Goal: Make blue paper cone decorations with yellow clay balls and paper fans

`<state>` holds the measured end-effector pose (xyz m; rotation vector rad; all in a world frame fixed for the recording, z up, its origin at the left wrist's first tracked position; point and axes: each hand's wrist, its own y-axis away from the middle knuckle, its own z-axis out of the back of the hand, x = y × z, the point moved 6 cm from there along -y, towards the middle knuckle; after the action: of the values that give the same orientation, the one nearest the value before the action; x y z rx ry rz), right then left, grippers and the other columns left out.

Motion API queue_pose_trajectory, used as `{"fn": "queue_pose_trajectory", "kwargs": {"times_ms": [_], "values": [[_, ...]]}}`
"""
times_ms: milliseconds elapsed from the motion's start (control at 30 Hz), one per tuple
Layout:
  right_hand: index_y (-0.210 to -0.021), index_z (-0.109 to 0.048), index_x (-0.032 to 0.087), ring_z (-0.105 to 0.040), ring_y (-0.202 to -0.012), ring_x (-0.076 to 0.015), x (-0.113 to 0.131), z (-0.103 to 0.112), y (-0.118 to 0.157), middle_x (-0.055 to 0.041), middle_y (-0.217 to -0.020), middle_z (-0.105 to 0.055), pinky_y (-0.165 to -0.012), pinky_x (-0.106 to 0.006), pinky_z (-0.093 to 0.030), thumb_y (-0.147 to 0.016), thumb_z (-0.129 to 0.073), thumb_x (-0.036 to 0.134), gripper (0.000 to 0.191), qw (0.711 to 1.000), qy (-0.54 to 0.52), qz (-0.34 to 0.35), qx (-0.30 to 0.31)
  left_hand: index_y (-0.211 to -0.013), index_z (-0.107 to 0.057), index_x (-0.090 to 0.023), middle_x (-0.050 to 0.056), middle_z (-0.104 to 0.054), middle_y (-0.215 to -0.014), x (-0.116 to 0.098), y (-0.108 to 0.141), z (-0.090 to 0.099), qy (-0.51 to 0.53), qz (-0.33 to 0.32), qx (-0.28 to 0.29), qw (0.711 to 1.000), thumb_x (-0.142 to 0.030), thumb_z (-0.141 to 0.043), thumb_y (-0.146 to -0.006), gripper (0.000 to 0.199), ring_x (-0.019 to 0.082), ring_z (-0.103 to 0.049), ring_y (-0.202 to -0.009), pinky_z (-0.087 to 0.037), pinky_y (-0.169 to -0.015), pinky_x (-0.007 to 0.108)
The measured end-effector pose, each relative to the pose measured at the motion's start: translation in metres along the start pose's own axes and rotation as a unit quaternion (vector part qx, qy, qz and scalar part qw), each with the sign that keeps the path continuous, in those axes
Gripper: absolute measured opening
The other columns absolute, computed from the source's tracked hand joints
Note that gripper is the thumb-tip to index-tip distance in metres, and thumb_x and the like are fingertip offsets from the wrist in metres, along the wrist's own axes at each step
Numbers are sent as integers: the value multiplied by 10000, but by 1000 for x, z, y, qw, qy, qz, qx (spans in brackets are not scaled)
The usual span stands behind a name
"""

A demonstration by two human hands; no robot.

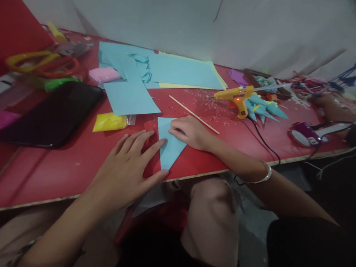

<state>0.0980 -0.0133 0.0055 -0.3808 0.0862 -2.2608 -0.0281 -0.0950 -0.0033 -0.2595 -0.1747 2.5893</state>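
A folded piece of light blue paper (169, 154) lies on the red table near its front edge, narrowing to a point toward me. My left hand (129, 163) is spread open beside it, with fingertips on the table and on the paper's left side, and the thumb at its lower tip. On the upper right of the paper rests my right hand (190, 131), its fingers curled closed against the sheet. Whatever those fingers may hold is hidden. Just beyond the right hand lies a thin wooden stick (193, 114).
A yellow glue gun (236, 97) with a lit light and blue paper cones (264, 107) stand to the right. Further left lie blue sheets (130, 98), a yellow clay packet (109, 121), a pink packet (104, 74), a black phone-like slab (55, 115) and scissors (58, 66).
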Motion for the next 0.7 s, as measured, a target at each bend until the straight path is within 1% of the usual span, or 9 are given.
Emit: {"fn": "queue_pose_trajectory", "kwargs": {"times_ms": [167, 300, 500, 600, 700], "values": [[-637, -426, 171, -357, -588, -108, 0, 0, 0, 21, -613, -411, -586, -240, -215, -898, -386, 280, 286, 1000, -5, -5, -2, -1311, -433, -290, 110, -381, -1362, -1, 0, 3, 8, -2, 1, 1000, -576, -301, -837, 569, 337, -372, -1236, -320, -993, 543], [-636, -420, 173, -354, -587, -106, 0, 0, 0, 22, -612, -405, -585, -239, -215, -894, -392, 276, 279, 1000, -9, -7, -3, -1315, -431, -288, 103, -375, -1372, -2, -2, 2, 7, 6, 11, 1000, -565, -344, -821, 573, 343, -366, -1241, -319, -999, 542], [-627, -404, 177, -345, -571, -105, -1, 0, 1, 23, -600, -393, -579, -241, -224, -890, -382, 271, 280, 1000, -21, 2, -13, -1324, -413, -304, 97, -370, -1385, -1, -3, 1, -5, 17, 19, 1000, -581, -388, -788, 604, 327, -372, -1244, -315, -1009, 527], [-635, -420, 176, -356, -572, -108, -1, -1, 1, 21, -602, -405, -583, -241, -238, -888, -385, 277, 274, 999, -23, 6, -25, -1343, -379, -310, 93, -289, -1449, 0, -4, 0, -12, 17, 39, 999, -578, -390, -789, 615, 324, -330, -1284, -303, -1015, 525], [-646, -447, 173, -376, -578, -117, -1, -1, 1, 15, -603, -428, -590, -243, -256, -884, -396, 280, 265, 999, -13, 1, -30, -1365, -334, -307, 60, -181, -1505, 2, -4, -3, -11, 10, 58, 998, -566, -409, -782, 642, 314, -257, -1330, -258, -1046, 512]]}}
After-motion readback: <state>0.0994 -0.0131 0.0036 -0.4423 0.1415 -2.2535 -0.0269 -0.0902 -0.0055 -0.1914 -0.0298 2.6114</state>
